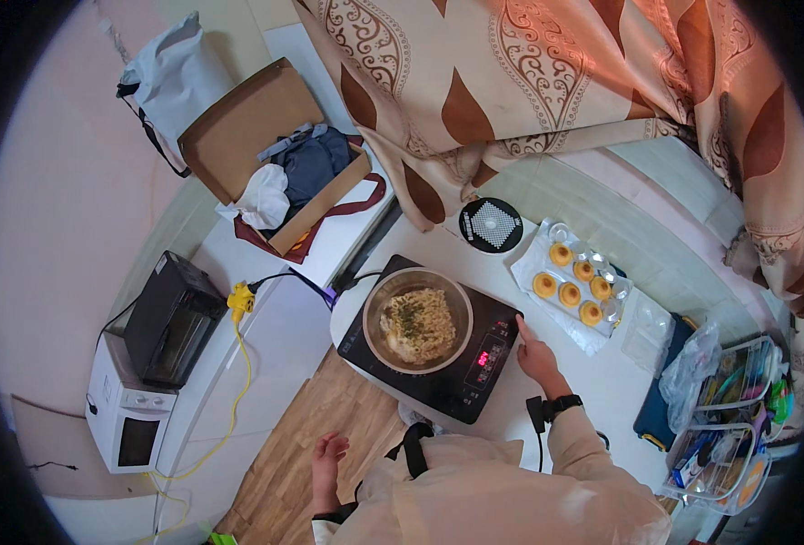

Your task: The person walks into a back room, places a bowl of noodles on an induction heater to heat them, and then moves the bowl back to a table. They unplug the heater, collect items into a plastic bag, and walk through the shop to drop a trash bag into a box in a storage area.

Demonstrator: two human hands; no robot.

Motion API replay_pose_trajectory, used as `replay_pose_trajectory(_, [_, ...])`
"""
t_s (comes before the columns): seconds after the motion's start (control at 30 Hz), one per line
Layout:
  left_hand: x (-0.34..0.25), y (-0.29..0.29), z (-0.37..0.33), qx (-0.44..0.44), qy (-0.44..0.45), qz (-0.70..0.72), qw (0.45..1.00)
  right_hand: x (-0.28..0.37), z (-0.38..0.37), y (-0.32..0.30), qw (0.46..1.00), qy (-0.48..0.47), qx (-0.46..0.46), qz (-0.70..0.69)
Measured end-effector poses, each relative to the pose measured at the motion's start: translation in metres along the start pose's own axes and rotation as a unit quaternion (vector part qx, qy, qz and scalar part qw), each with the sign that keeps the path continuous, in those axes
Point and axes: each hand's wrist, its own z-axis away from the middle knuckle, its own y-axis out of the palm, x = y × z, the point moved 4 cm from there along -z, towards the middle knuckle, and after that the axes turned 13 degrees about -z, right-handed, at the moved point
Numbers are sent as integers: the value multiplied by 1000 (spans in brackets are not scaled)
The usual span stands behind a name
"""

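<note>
Red digits light the cooktop, right hand at its edge, index extended, left hand loosely spread.

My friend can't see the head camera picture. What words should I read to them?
A person's right hand reaches to the edge of a black cooktop that holds a metal pot of noodles. The left hand looks empty, away from the cooktop. Round yellow pastries lie to the cooktop's right.

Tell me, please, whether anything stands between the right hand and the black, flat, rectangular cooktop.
Nothing visible does: the right hand, one of its fingers extended, is at the right edge of the cooktop; contact is unclear.
</note>
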Motion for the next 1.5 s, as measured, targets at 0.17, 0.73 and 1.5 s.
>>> replay_pose_trajectory(0.17, [3, 0, -3, 8, -4, -11, 1000, 4, 1, -1, 1000, -15, -2, 25])
replay_pose_trajectory(0.73, [4, 2, -6, 30, -7, -20, 999, 14, -4, -4, 996, -42, -20, 78])
replay_pose_trajectory(1.5, [14, 0, -8, 23, -7, -18, 1000, 12, 0, -6, 995, -39, 2, 91])
